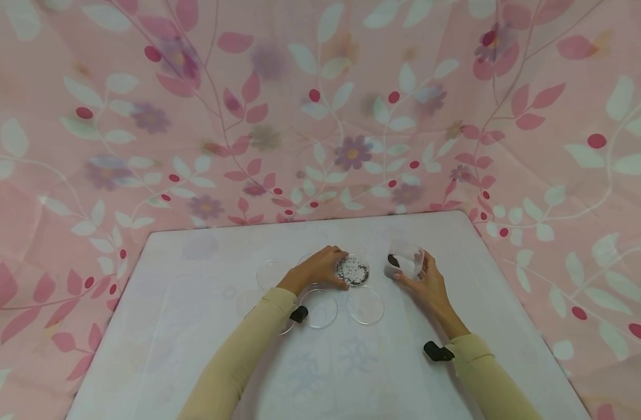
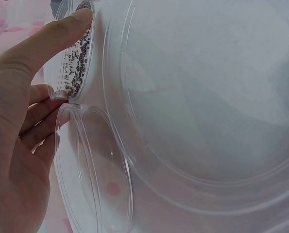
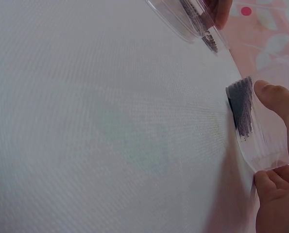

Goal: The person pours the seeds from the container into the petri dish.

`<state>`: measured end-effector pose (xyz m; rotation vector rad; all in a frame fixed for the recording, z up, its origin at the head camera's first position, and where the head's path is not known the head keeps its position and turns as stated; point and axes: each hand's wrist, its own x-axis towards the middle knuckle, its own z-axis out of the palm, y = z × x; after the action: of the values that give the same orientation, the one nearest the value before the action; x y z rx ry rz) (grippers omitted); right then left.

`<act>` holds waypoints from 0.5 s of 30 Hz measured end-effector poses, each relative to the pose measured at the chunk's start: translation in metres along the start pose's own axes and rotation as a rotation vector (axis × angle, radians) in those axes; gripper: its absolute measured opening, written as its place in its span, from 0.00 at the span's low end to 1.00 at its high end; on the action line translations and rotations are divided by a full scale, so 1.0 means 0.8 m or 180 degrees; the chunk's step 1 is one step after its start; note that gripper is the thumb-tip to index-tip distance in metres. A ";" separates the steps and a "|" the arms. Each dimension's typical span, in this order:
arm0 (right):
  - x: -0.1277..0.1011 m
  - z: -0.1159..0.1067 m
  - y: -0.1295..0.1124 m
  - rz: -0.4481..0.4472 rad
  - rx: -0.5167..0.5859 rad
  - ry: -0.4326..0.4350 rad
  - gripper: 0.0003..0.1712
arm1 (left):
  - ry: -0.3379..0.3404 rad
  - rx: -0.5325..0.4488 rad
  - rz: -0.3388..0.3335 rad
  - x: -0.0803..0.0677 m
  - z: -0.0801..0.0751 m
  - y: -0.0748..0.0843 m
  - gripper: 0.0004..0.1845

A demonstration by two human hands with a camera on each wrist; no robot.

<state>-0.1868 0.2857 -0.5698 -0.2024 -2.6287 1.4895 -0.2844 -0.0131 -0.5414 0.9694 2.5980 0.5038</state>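
My left hand [image 1: 319, 269] grips the left edge of a round clear petri dish [image 1: 353, 272], thumb on one side and fingers on the other. Small dark granules lie scattered over the dish's bottom, and in the left wrist view they show through its clear wall [image 2: 77, 65]. To the right, my right hand [image 1: 431, 284] holds a clear plastic container [image 1: 410, 267] between thumb and fingers. The container is tilted, with a heap of dark granules [image 3: 242, 109] gathered at its left end. A gap of white tabletop separates container and dish.
More clear petri dishes stand on the white table [image 1: 404, 361]: one at the near right [image 1: 365, 305], another beside it [image 1: 319, 309], one at the far left [image 1: 270, 275], others partly hidden by my left arm. Pink floral cloth [image 1: 310, 116] hangs behind the table.
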 end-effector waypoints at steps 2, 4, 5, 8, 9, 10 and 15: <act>0.000 0.000 0.000 0.0009 0.0000 -0.0009 0.65 | 0.0004 0.0006 0.0007 0.000 0.001 -0.001 0.49; 0.000 0.000 0.000 0.0014 -0.0013 -0.0013 0.65 | 0.0008 0.0002 0.0012 0.001 0.001 -0.001 0.49; 0.001 0.000 0.000 0.0018 -0.0020 -0.0016 0.65 | 0.0009 0.0001 0.0017 0.001 0.001 -0.001 0.49; 0.001 0.000 0.002 0.0030 -0.0041 -0.0037 0.65 | 0.0000 0.0001 0.0023 0.000 0.001 -0.001 0.49; 0.001 0.000 0.002 0.0034 -0.0041 -0.0040 0.66 | -0.0003 0.0003 0.0022 0.000 0.001 -0.001 0.49; 0.001 0.000 0.002 0.0034 -0.0029 -0.0040 0.66 | -0.0004 0.0014 0.0025 0.000 0.001 0.000 0.49; -0.001 -0.002 0.001 0.0027 0.0032 -0.0070 0.65 | 0.0029 0.0032 0.0082 -0.001 -0.003 0.003 0.49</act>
<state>-0.1858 0.2873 -0.5698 -0.1977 -2.6400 1.5161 -0.2832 -0.0125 -0.5382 1.0073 2.6017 0.5032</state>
